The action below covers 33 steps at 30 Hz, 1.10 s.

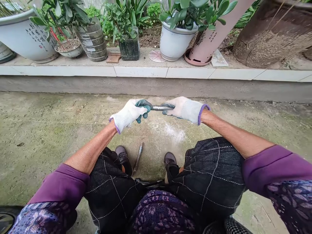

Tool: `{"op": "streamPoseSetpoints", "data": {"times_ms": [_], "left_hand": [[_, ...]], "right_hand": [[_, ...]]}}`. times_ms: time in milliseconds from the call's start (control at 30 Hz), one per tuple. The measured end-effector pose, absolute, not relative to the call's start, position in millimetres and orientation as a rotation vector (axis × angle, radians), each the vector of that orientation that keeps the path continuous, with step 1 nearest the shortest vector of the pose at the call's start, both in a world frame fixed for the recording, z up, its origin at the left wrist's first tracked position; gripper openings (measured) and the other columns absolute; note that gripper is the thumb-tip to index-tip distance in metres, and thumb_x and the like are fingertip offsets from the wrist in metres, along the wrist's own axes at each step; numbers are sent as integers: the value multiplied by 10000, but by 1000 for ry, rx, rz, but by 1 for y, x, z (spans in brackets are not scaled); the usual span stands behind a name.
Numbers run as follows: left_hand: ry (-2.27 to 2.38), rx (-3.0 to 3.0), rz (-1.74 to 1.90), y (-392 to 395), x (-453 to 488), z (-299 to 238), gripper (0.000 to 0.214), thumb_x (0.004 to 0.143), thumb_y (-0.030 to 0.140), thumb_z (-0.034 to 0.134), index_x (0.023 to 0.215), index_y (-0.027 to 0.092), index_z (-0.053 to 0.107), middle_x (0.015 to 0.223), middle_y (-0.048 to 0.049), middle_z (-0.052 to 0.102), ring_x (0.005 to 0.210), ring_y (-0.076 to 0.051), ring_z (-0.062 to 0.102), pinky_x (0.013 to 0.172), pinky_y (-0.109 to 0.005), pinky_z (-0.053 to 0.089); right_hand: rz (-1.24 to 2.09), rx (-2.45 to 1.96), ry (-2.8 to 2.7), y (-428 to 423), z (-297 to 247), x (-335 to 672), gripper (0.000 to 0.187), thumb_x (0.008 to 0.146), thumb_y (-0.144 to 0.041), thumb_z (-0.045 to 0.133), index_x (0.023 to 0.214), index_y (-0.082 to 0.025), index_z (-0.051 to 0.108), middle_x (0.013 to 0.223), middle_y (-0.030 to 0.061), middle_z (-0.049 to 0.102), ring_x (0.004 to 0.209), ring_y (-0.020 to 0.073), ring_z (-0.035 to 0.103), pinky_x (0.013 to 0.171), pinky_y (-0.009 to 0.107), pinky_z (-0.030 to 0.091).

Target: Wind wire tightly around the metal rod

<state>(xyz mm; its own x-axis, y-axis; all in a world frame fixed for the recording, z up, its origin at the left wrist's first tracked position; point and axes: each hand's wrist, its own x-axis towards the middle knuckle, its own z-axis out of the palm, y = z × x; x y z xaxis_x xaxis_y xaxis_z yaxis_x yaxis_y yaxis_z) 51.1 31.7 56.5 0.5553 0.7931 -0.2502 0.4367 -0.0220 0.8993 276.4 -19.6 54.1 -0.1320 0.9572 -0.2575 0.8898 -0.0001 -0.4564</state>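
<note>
A short metal rod [158,108] with a shiny, ribbed or threaded middle is held level in front of my knees. My left hand [133,112], in a white glove with dark green coated fingers, grips its left end. Around the right end close the fingers of my right hand [184,110], gloved the same way. Both ends of the rod are hidden inside the gloves. On the ground between my shoes lies a second, similar rod [138,157], greyish with a brighter upper end.
White powder [174,132] is scattered on the concrete ground [60,123] beyond my feet. A low tiled ledge [141,72] runs across ahead, carrying a white flowerpot [176,40], a cut plastic bottle planter [92,42] and a pink pot [207,42]. A dark round object [7,217] sits at lower left.
</note>
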Motion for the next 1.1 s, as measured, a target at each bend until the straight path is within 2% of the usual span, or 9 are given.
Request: {"op": "streamPoseSetpoints", "data": {"times_ms": [167,300,500,567,700,800,967,1100], "left_hand": [[988,1509,413,24,54,57,102,868,139,659,936,125,732,544,53,537,447,-52,482,406,-161,397],[866,1371,444,26,54,56,122,864,168,636,945,132,721,545,54,532,420,-58,439,393,-183,409],[655,1260,438,33,47,55,119,830,258,679,865,144,689,506,83,454,374,-43,326,396,-200,417],[659,1277,411,34,45,59,78,799,222,686,805,147,666,490,85,435,379,-43,331,391,-193,408],[773,1438,298,35,43,68,93,752,162,716,713,150,632,501,60,491,398,-50,417,391,-180,409],[851,1582,230,33,44,65,20,742,146,689,761,146,683,563,44,567,408,-62,482,369,-168,401],[828,1736,162,28,47,47,173,676,101,631,808,146,733,667,23,658,489,-77,548,394,-161,435],[854,1768,177,31,48,43,195,671,108,646,839,136,741,674,13,669,515,-72,557,424,-149,430]], "right_hand": [[933,-1969,-1804,-25,71,272,290,873,-276,661,1135,-177,740,644,-35,533,507,93,435,466,235,348],[1161,-1831,-1522,-32,83,265,274,894,-328,665,1102,-159,718,631,-38,466,464,84,377,379,223,333],[1455,-1593,-1389,-35,90,266,353,846,-373,733,1123,-157,705,653,-29,494,472,76,360,377,207,336],[1548,-1535,-1417,-36,89,270,376,829,-371,741,1127,-145,704,645,-29,507,457,70,368,372,199,344],[1641,-1490,-1635,-38,83,280,449,796,-415,783,1154,-149,734,625,-40,523,446,70,402,361,196,354],[1627,-1570,-1861,-40,78,286,402,786,-415,800,1099,-164,769,613,-43,545,450,69,426,362,190,327],[1502,-1670,-2158,-38,74,286,251,808,-355,769,990,-185,795,614,-45,571,463,61,429,388,192,298],[1439,-1702,-2236,-35,72,289,271,813,-346,756,1039,-203,800,633,-44,590,476,68,437,404,204,298]]}}
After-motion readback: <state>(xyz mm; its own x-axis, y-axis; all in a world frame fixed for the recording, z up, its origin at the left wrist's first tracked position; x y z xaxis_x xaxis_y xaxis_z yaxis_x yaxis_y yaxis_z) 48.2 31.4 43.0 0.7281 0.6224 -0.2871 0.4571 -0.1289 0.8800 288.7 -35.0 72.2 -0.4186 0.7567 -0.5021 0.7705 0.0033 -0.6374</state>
